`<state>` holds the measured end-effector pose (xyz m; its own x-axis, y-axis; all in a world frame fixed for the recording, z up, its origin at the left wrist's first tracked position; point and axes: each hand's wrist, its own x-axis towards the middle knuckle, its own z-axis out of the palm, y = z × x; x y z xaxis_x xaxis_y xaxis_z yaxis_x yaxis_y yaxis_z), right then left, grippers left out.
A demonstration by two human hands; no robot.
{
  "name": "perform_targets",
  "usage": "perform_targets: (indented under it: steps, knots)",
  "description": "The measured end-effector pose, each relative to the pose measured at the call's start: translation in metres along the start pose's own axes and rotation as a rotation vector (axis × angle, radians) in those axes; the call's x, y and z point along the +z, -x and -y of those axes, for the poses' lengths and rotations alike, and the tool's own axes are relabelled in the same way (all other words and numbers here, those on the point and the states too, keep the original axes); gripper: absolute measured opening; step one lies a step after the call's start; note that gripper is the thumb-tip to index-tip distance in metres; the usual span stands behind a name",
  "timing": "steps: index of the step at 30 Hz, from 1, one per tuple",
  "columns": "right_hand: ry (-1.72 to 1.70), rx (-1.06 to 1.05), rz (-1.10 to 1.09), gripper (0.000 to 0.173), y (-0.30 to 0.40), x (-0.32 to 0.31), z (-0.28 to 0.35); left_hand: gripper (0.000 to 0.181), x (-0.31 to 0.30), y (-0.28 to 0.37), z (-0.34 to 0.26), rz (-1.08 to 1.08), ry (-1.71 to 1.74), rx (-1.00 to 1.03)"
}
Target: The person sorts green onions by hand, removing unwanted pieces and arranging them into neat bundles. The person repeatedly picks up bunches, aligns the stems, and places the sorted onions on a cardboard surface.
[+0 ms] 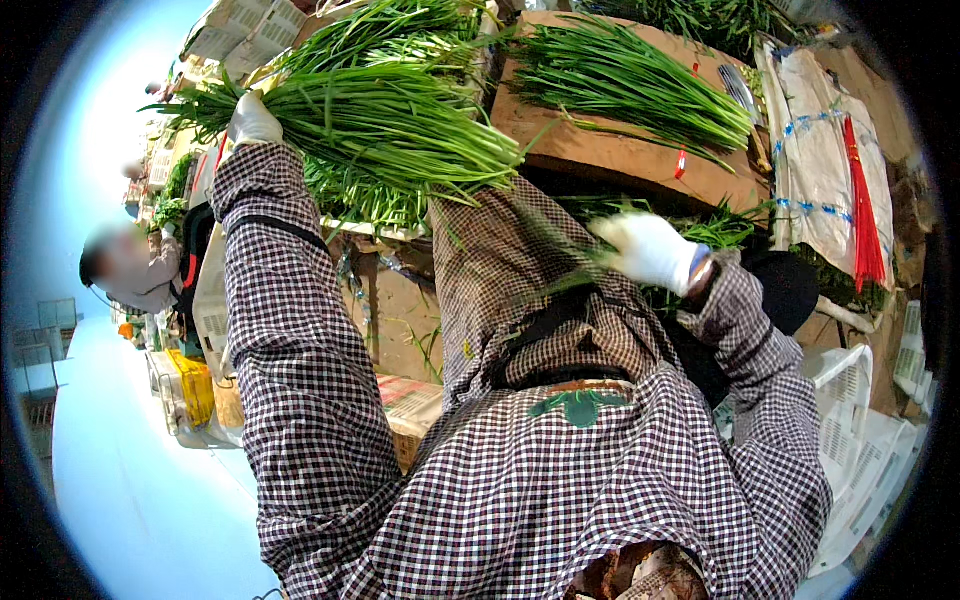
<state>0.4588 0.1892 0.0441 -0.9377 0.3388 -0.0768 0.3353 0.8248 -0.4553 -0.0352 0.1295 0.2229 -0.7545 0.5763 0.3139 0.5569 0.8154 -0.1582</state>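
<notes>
A white glove covers my left hand, which is closed around the leafy end of a large bunch of long green chives. The paler stem ends of this bunch point right, over my checked apron. My right hand, also gloved, is blurred by movement above the right side of my lap. Blurred green blades appear beside its fingers; whether they are gripped cannot be made out. Another chive bunch lies on a brown board ahead of me, a red tie near it.
More chives lie beneath and behind the held bunch. At right, red strips rest on a pale sack-like bundle. A shiny metal tool lies on the board's right. White crates stand right; another person works at left.
</notes>
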Motion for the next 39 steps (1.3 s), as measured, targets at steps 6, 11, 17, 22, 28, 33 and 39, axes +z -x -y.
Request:
perform_targets:
  steps: [6,11,17,22,28,33,39]
  knots:
    - [0.111,-0.212,-0.744,0.042,-0.120,0.012,0.044,0.034,-0.018,0.008,-0.024,0.013,-0.074,0.055]
    - [0.429,-0.242,-0.582,0.025,-0.146,0.045,0.037,0.039,-0.010,-0.005,-0.016,-0.029,-0.079,0.074]
    - [0.405,-0.287,-0.663,0.004,-0.079,0.000,0.064,0.032,0.096,-0.072,0.040,0.107,0.394,-0.120]
    - [-0.063,-0.210,-0.443,0.012,-0.047,-0.005,0.037,0.030,0.054,-0.015,-0.014,0.069,0.131,0.037]
    - [0.406,0.236,0.357,0.020,0.017,0.032,-0.058,0.033,0.031,-0.009,-0.013,0.023,0.105,0.067]
    - [0.441,0.087,-0.077,0.020,-0.016,0.010,-0.016,0.035,0.027,-0.012,-0.013,0.004,0.110,0.074]
    - [-0.024,0.137,-0.446,0.038,-0.134,0.038,0.044,0.038,0.008,-0.015,-0.028,-0.031,0.366,0.085]
